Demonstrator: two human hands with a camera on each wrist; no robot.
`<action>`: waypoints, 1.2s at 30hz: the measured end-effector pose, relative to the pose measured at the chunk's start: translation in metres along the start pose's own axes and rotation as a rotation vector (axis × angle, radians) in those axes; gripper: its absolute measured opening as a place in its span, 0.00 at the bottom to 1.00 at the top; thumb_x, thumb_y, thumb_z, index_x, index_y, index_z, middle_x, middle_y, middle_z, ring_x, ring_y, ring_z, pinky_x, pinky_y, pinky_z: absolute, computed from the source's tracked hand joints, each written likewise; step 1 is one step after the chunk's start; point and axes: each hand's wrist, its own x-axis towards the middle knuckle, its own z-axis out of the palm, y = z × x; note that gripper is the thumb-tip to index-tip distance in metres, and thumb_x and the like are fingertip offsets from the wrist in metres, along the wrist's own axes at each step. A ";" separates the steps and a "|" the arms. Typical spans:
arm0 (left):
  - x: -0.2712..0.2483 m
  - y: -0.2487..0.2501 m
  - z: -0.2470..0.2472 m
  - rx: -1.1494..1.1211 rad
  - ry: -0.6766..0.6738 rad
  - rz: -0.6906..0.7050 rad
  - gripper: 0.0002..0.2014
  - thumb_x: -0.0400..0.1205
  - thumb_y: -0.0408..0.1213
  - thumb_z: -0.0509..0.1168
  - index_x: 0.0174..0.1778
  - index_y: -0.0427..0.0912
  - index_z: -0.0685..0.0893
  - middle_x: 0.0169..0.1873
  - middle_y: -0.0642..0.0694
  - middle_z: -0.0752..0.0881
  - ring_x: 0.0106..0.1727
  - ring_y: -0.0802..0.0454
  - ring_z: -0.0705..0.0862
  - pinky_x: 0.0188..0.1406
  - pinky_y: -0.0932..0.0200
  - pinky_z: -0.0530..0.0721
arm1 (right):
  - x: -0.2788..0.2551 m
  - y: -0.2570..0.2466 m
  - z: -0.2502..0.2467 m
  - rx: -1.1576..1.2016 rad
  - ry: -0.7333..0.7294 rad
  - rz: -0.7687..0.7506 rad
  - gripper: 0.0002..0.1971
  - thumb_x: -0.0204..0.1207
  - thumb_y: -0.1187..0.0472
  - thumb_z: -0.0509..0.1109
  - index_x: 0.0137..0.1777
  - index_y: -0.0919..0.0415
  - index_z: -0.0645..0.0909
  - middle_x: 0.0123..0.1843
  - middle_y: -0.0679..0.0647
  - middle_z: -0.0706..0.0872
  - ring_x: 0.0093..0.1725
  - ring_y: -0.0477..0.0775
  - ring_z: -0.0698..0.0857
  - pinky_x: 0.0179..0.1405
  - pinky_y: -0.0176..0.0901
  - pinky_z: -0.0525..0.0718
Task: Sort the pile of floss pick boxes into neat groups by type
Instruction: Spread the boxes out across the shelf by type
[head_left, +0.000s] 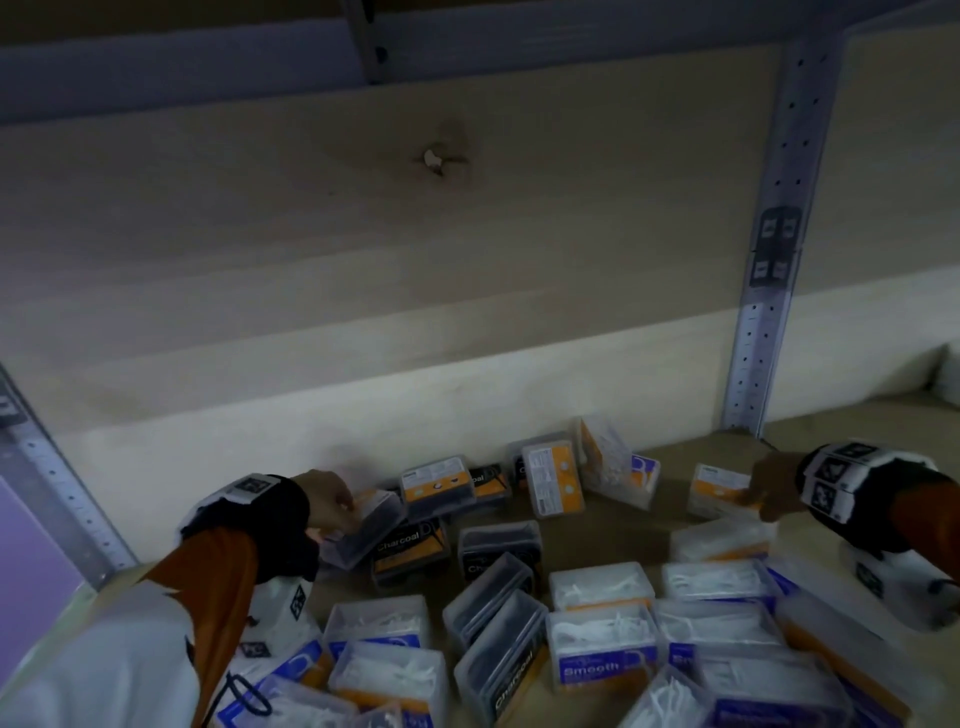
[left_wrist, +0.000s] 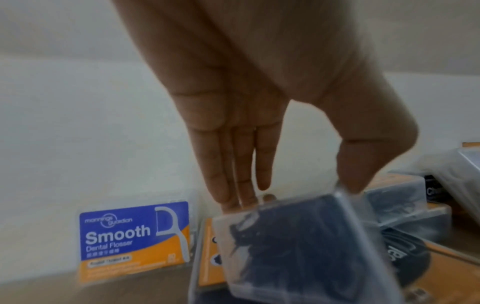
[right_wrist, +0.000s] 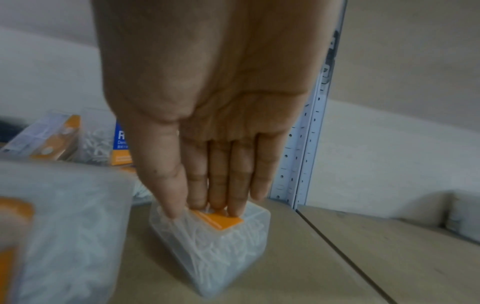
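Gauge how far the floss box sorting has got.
Partly done: dark Charcoal boxes gather at the back. In hand: left hand grips a charcoal box; right hand pinches a white-pick box. Left: front pile still mixes Smooth and Charcoal.

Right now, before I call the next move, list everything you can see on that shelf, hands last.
Charcoal boxes: several, clear with dark picks, left and middle.
Held charcoal box: one, lifted at left.
Smooth boxes: many, clear with white picks, blue-orange labels, front and right.
Held white-pick box: one, on the shelf board at right.
Metal upright: one, grey, perforated, right rear.
Left hand: pinches the held charcoal box.
Right hand: grips the held white-pick box from above.
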 end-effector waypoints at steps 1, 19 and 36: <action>-0.001 -0.001 0.000 -0.032 -0.003 0.021 0.19 0.80 0.43 0.64 0.66 0.40 0.82 0.64 0.43 0.83 0.59 0.49 0.81 0.54 0.61 0.75 | -0.001 0.002 0.002 0.008 0.005 -0.002 0.24 0.84 0.56 0.59 0.78 0.61 0.68 0.76 0.57 0.75 0.75 0.53 0.75 0.71 0.40 0.73; 0.010 -0.013 0.000 -0.078 0.258 0.047 0.16 0.88 0.35 0.53 0.70 0.39 0.77 0.69 0.43 0.78 0.70 0.49 0.77 0.63 0.63 0.72 | -0.001 0.018 0.021 0.183 0.026 0.067 0.44 0.80 0.48 0.66 0.84 0.62 0.41 0.86 0.57 0.49 0.85 0.53 0.53 0.81 0.41 0.55; 0.014 0.012 -0.006 0.051 0.172 0.020 0.14 0.88 0.38 0.53 0.56 0.35 0.82 0.59 0.36 0.83 0.59 0.45 0.82 0.55 0.57 0.76 | 0.022 0.015 0.027 0.264 0.082 0.168 0.44 0.77 0.51 0.70 0.83 0.68 0.49 0.84 0.65 0.57 0.83 0.55 0.61 0.75 0.35 0.64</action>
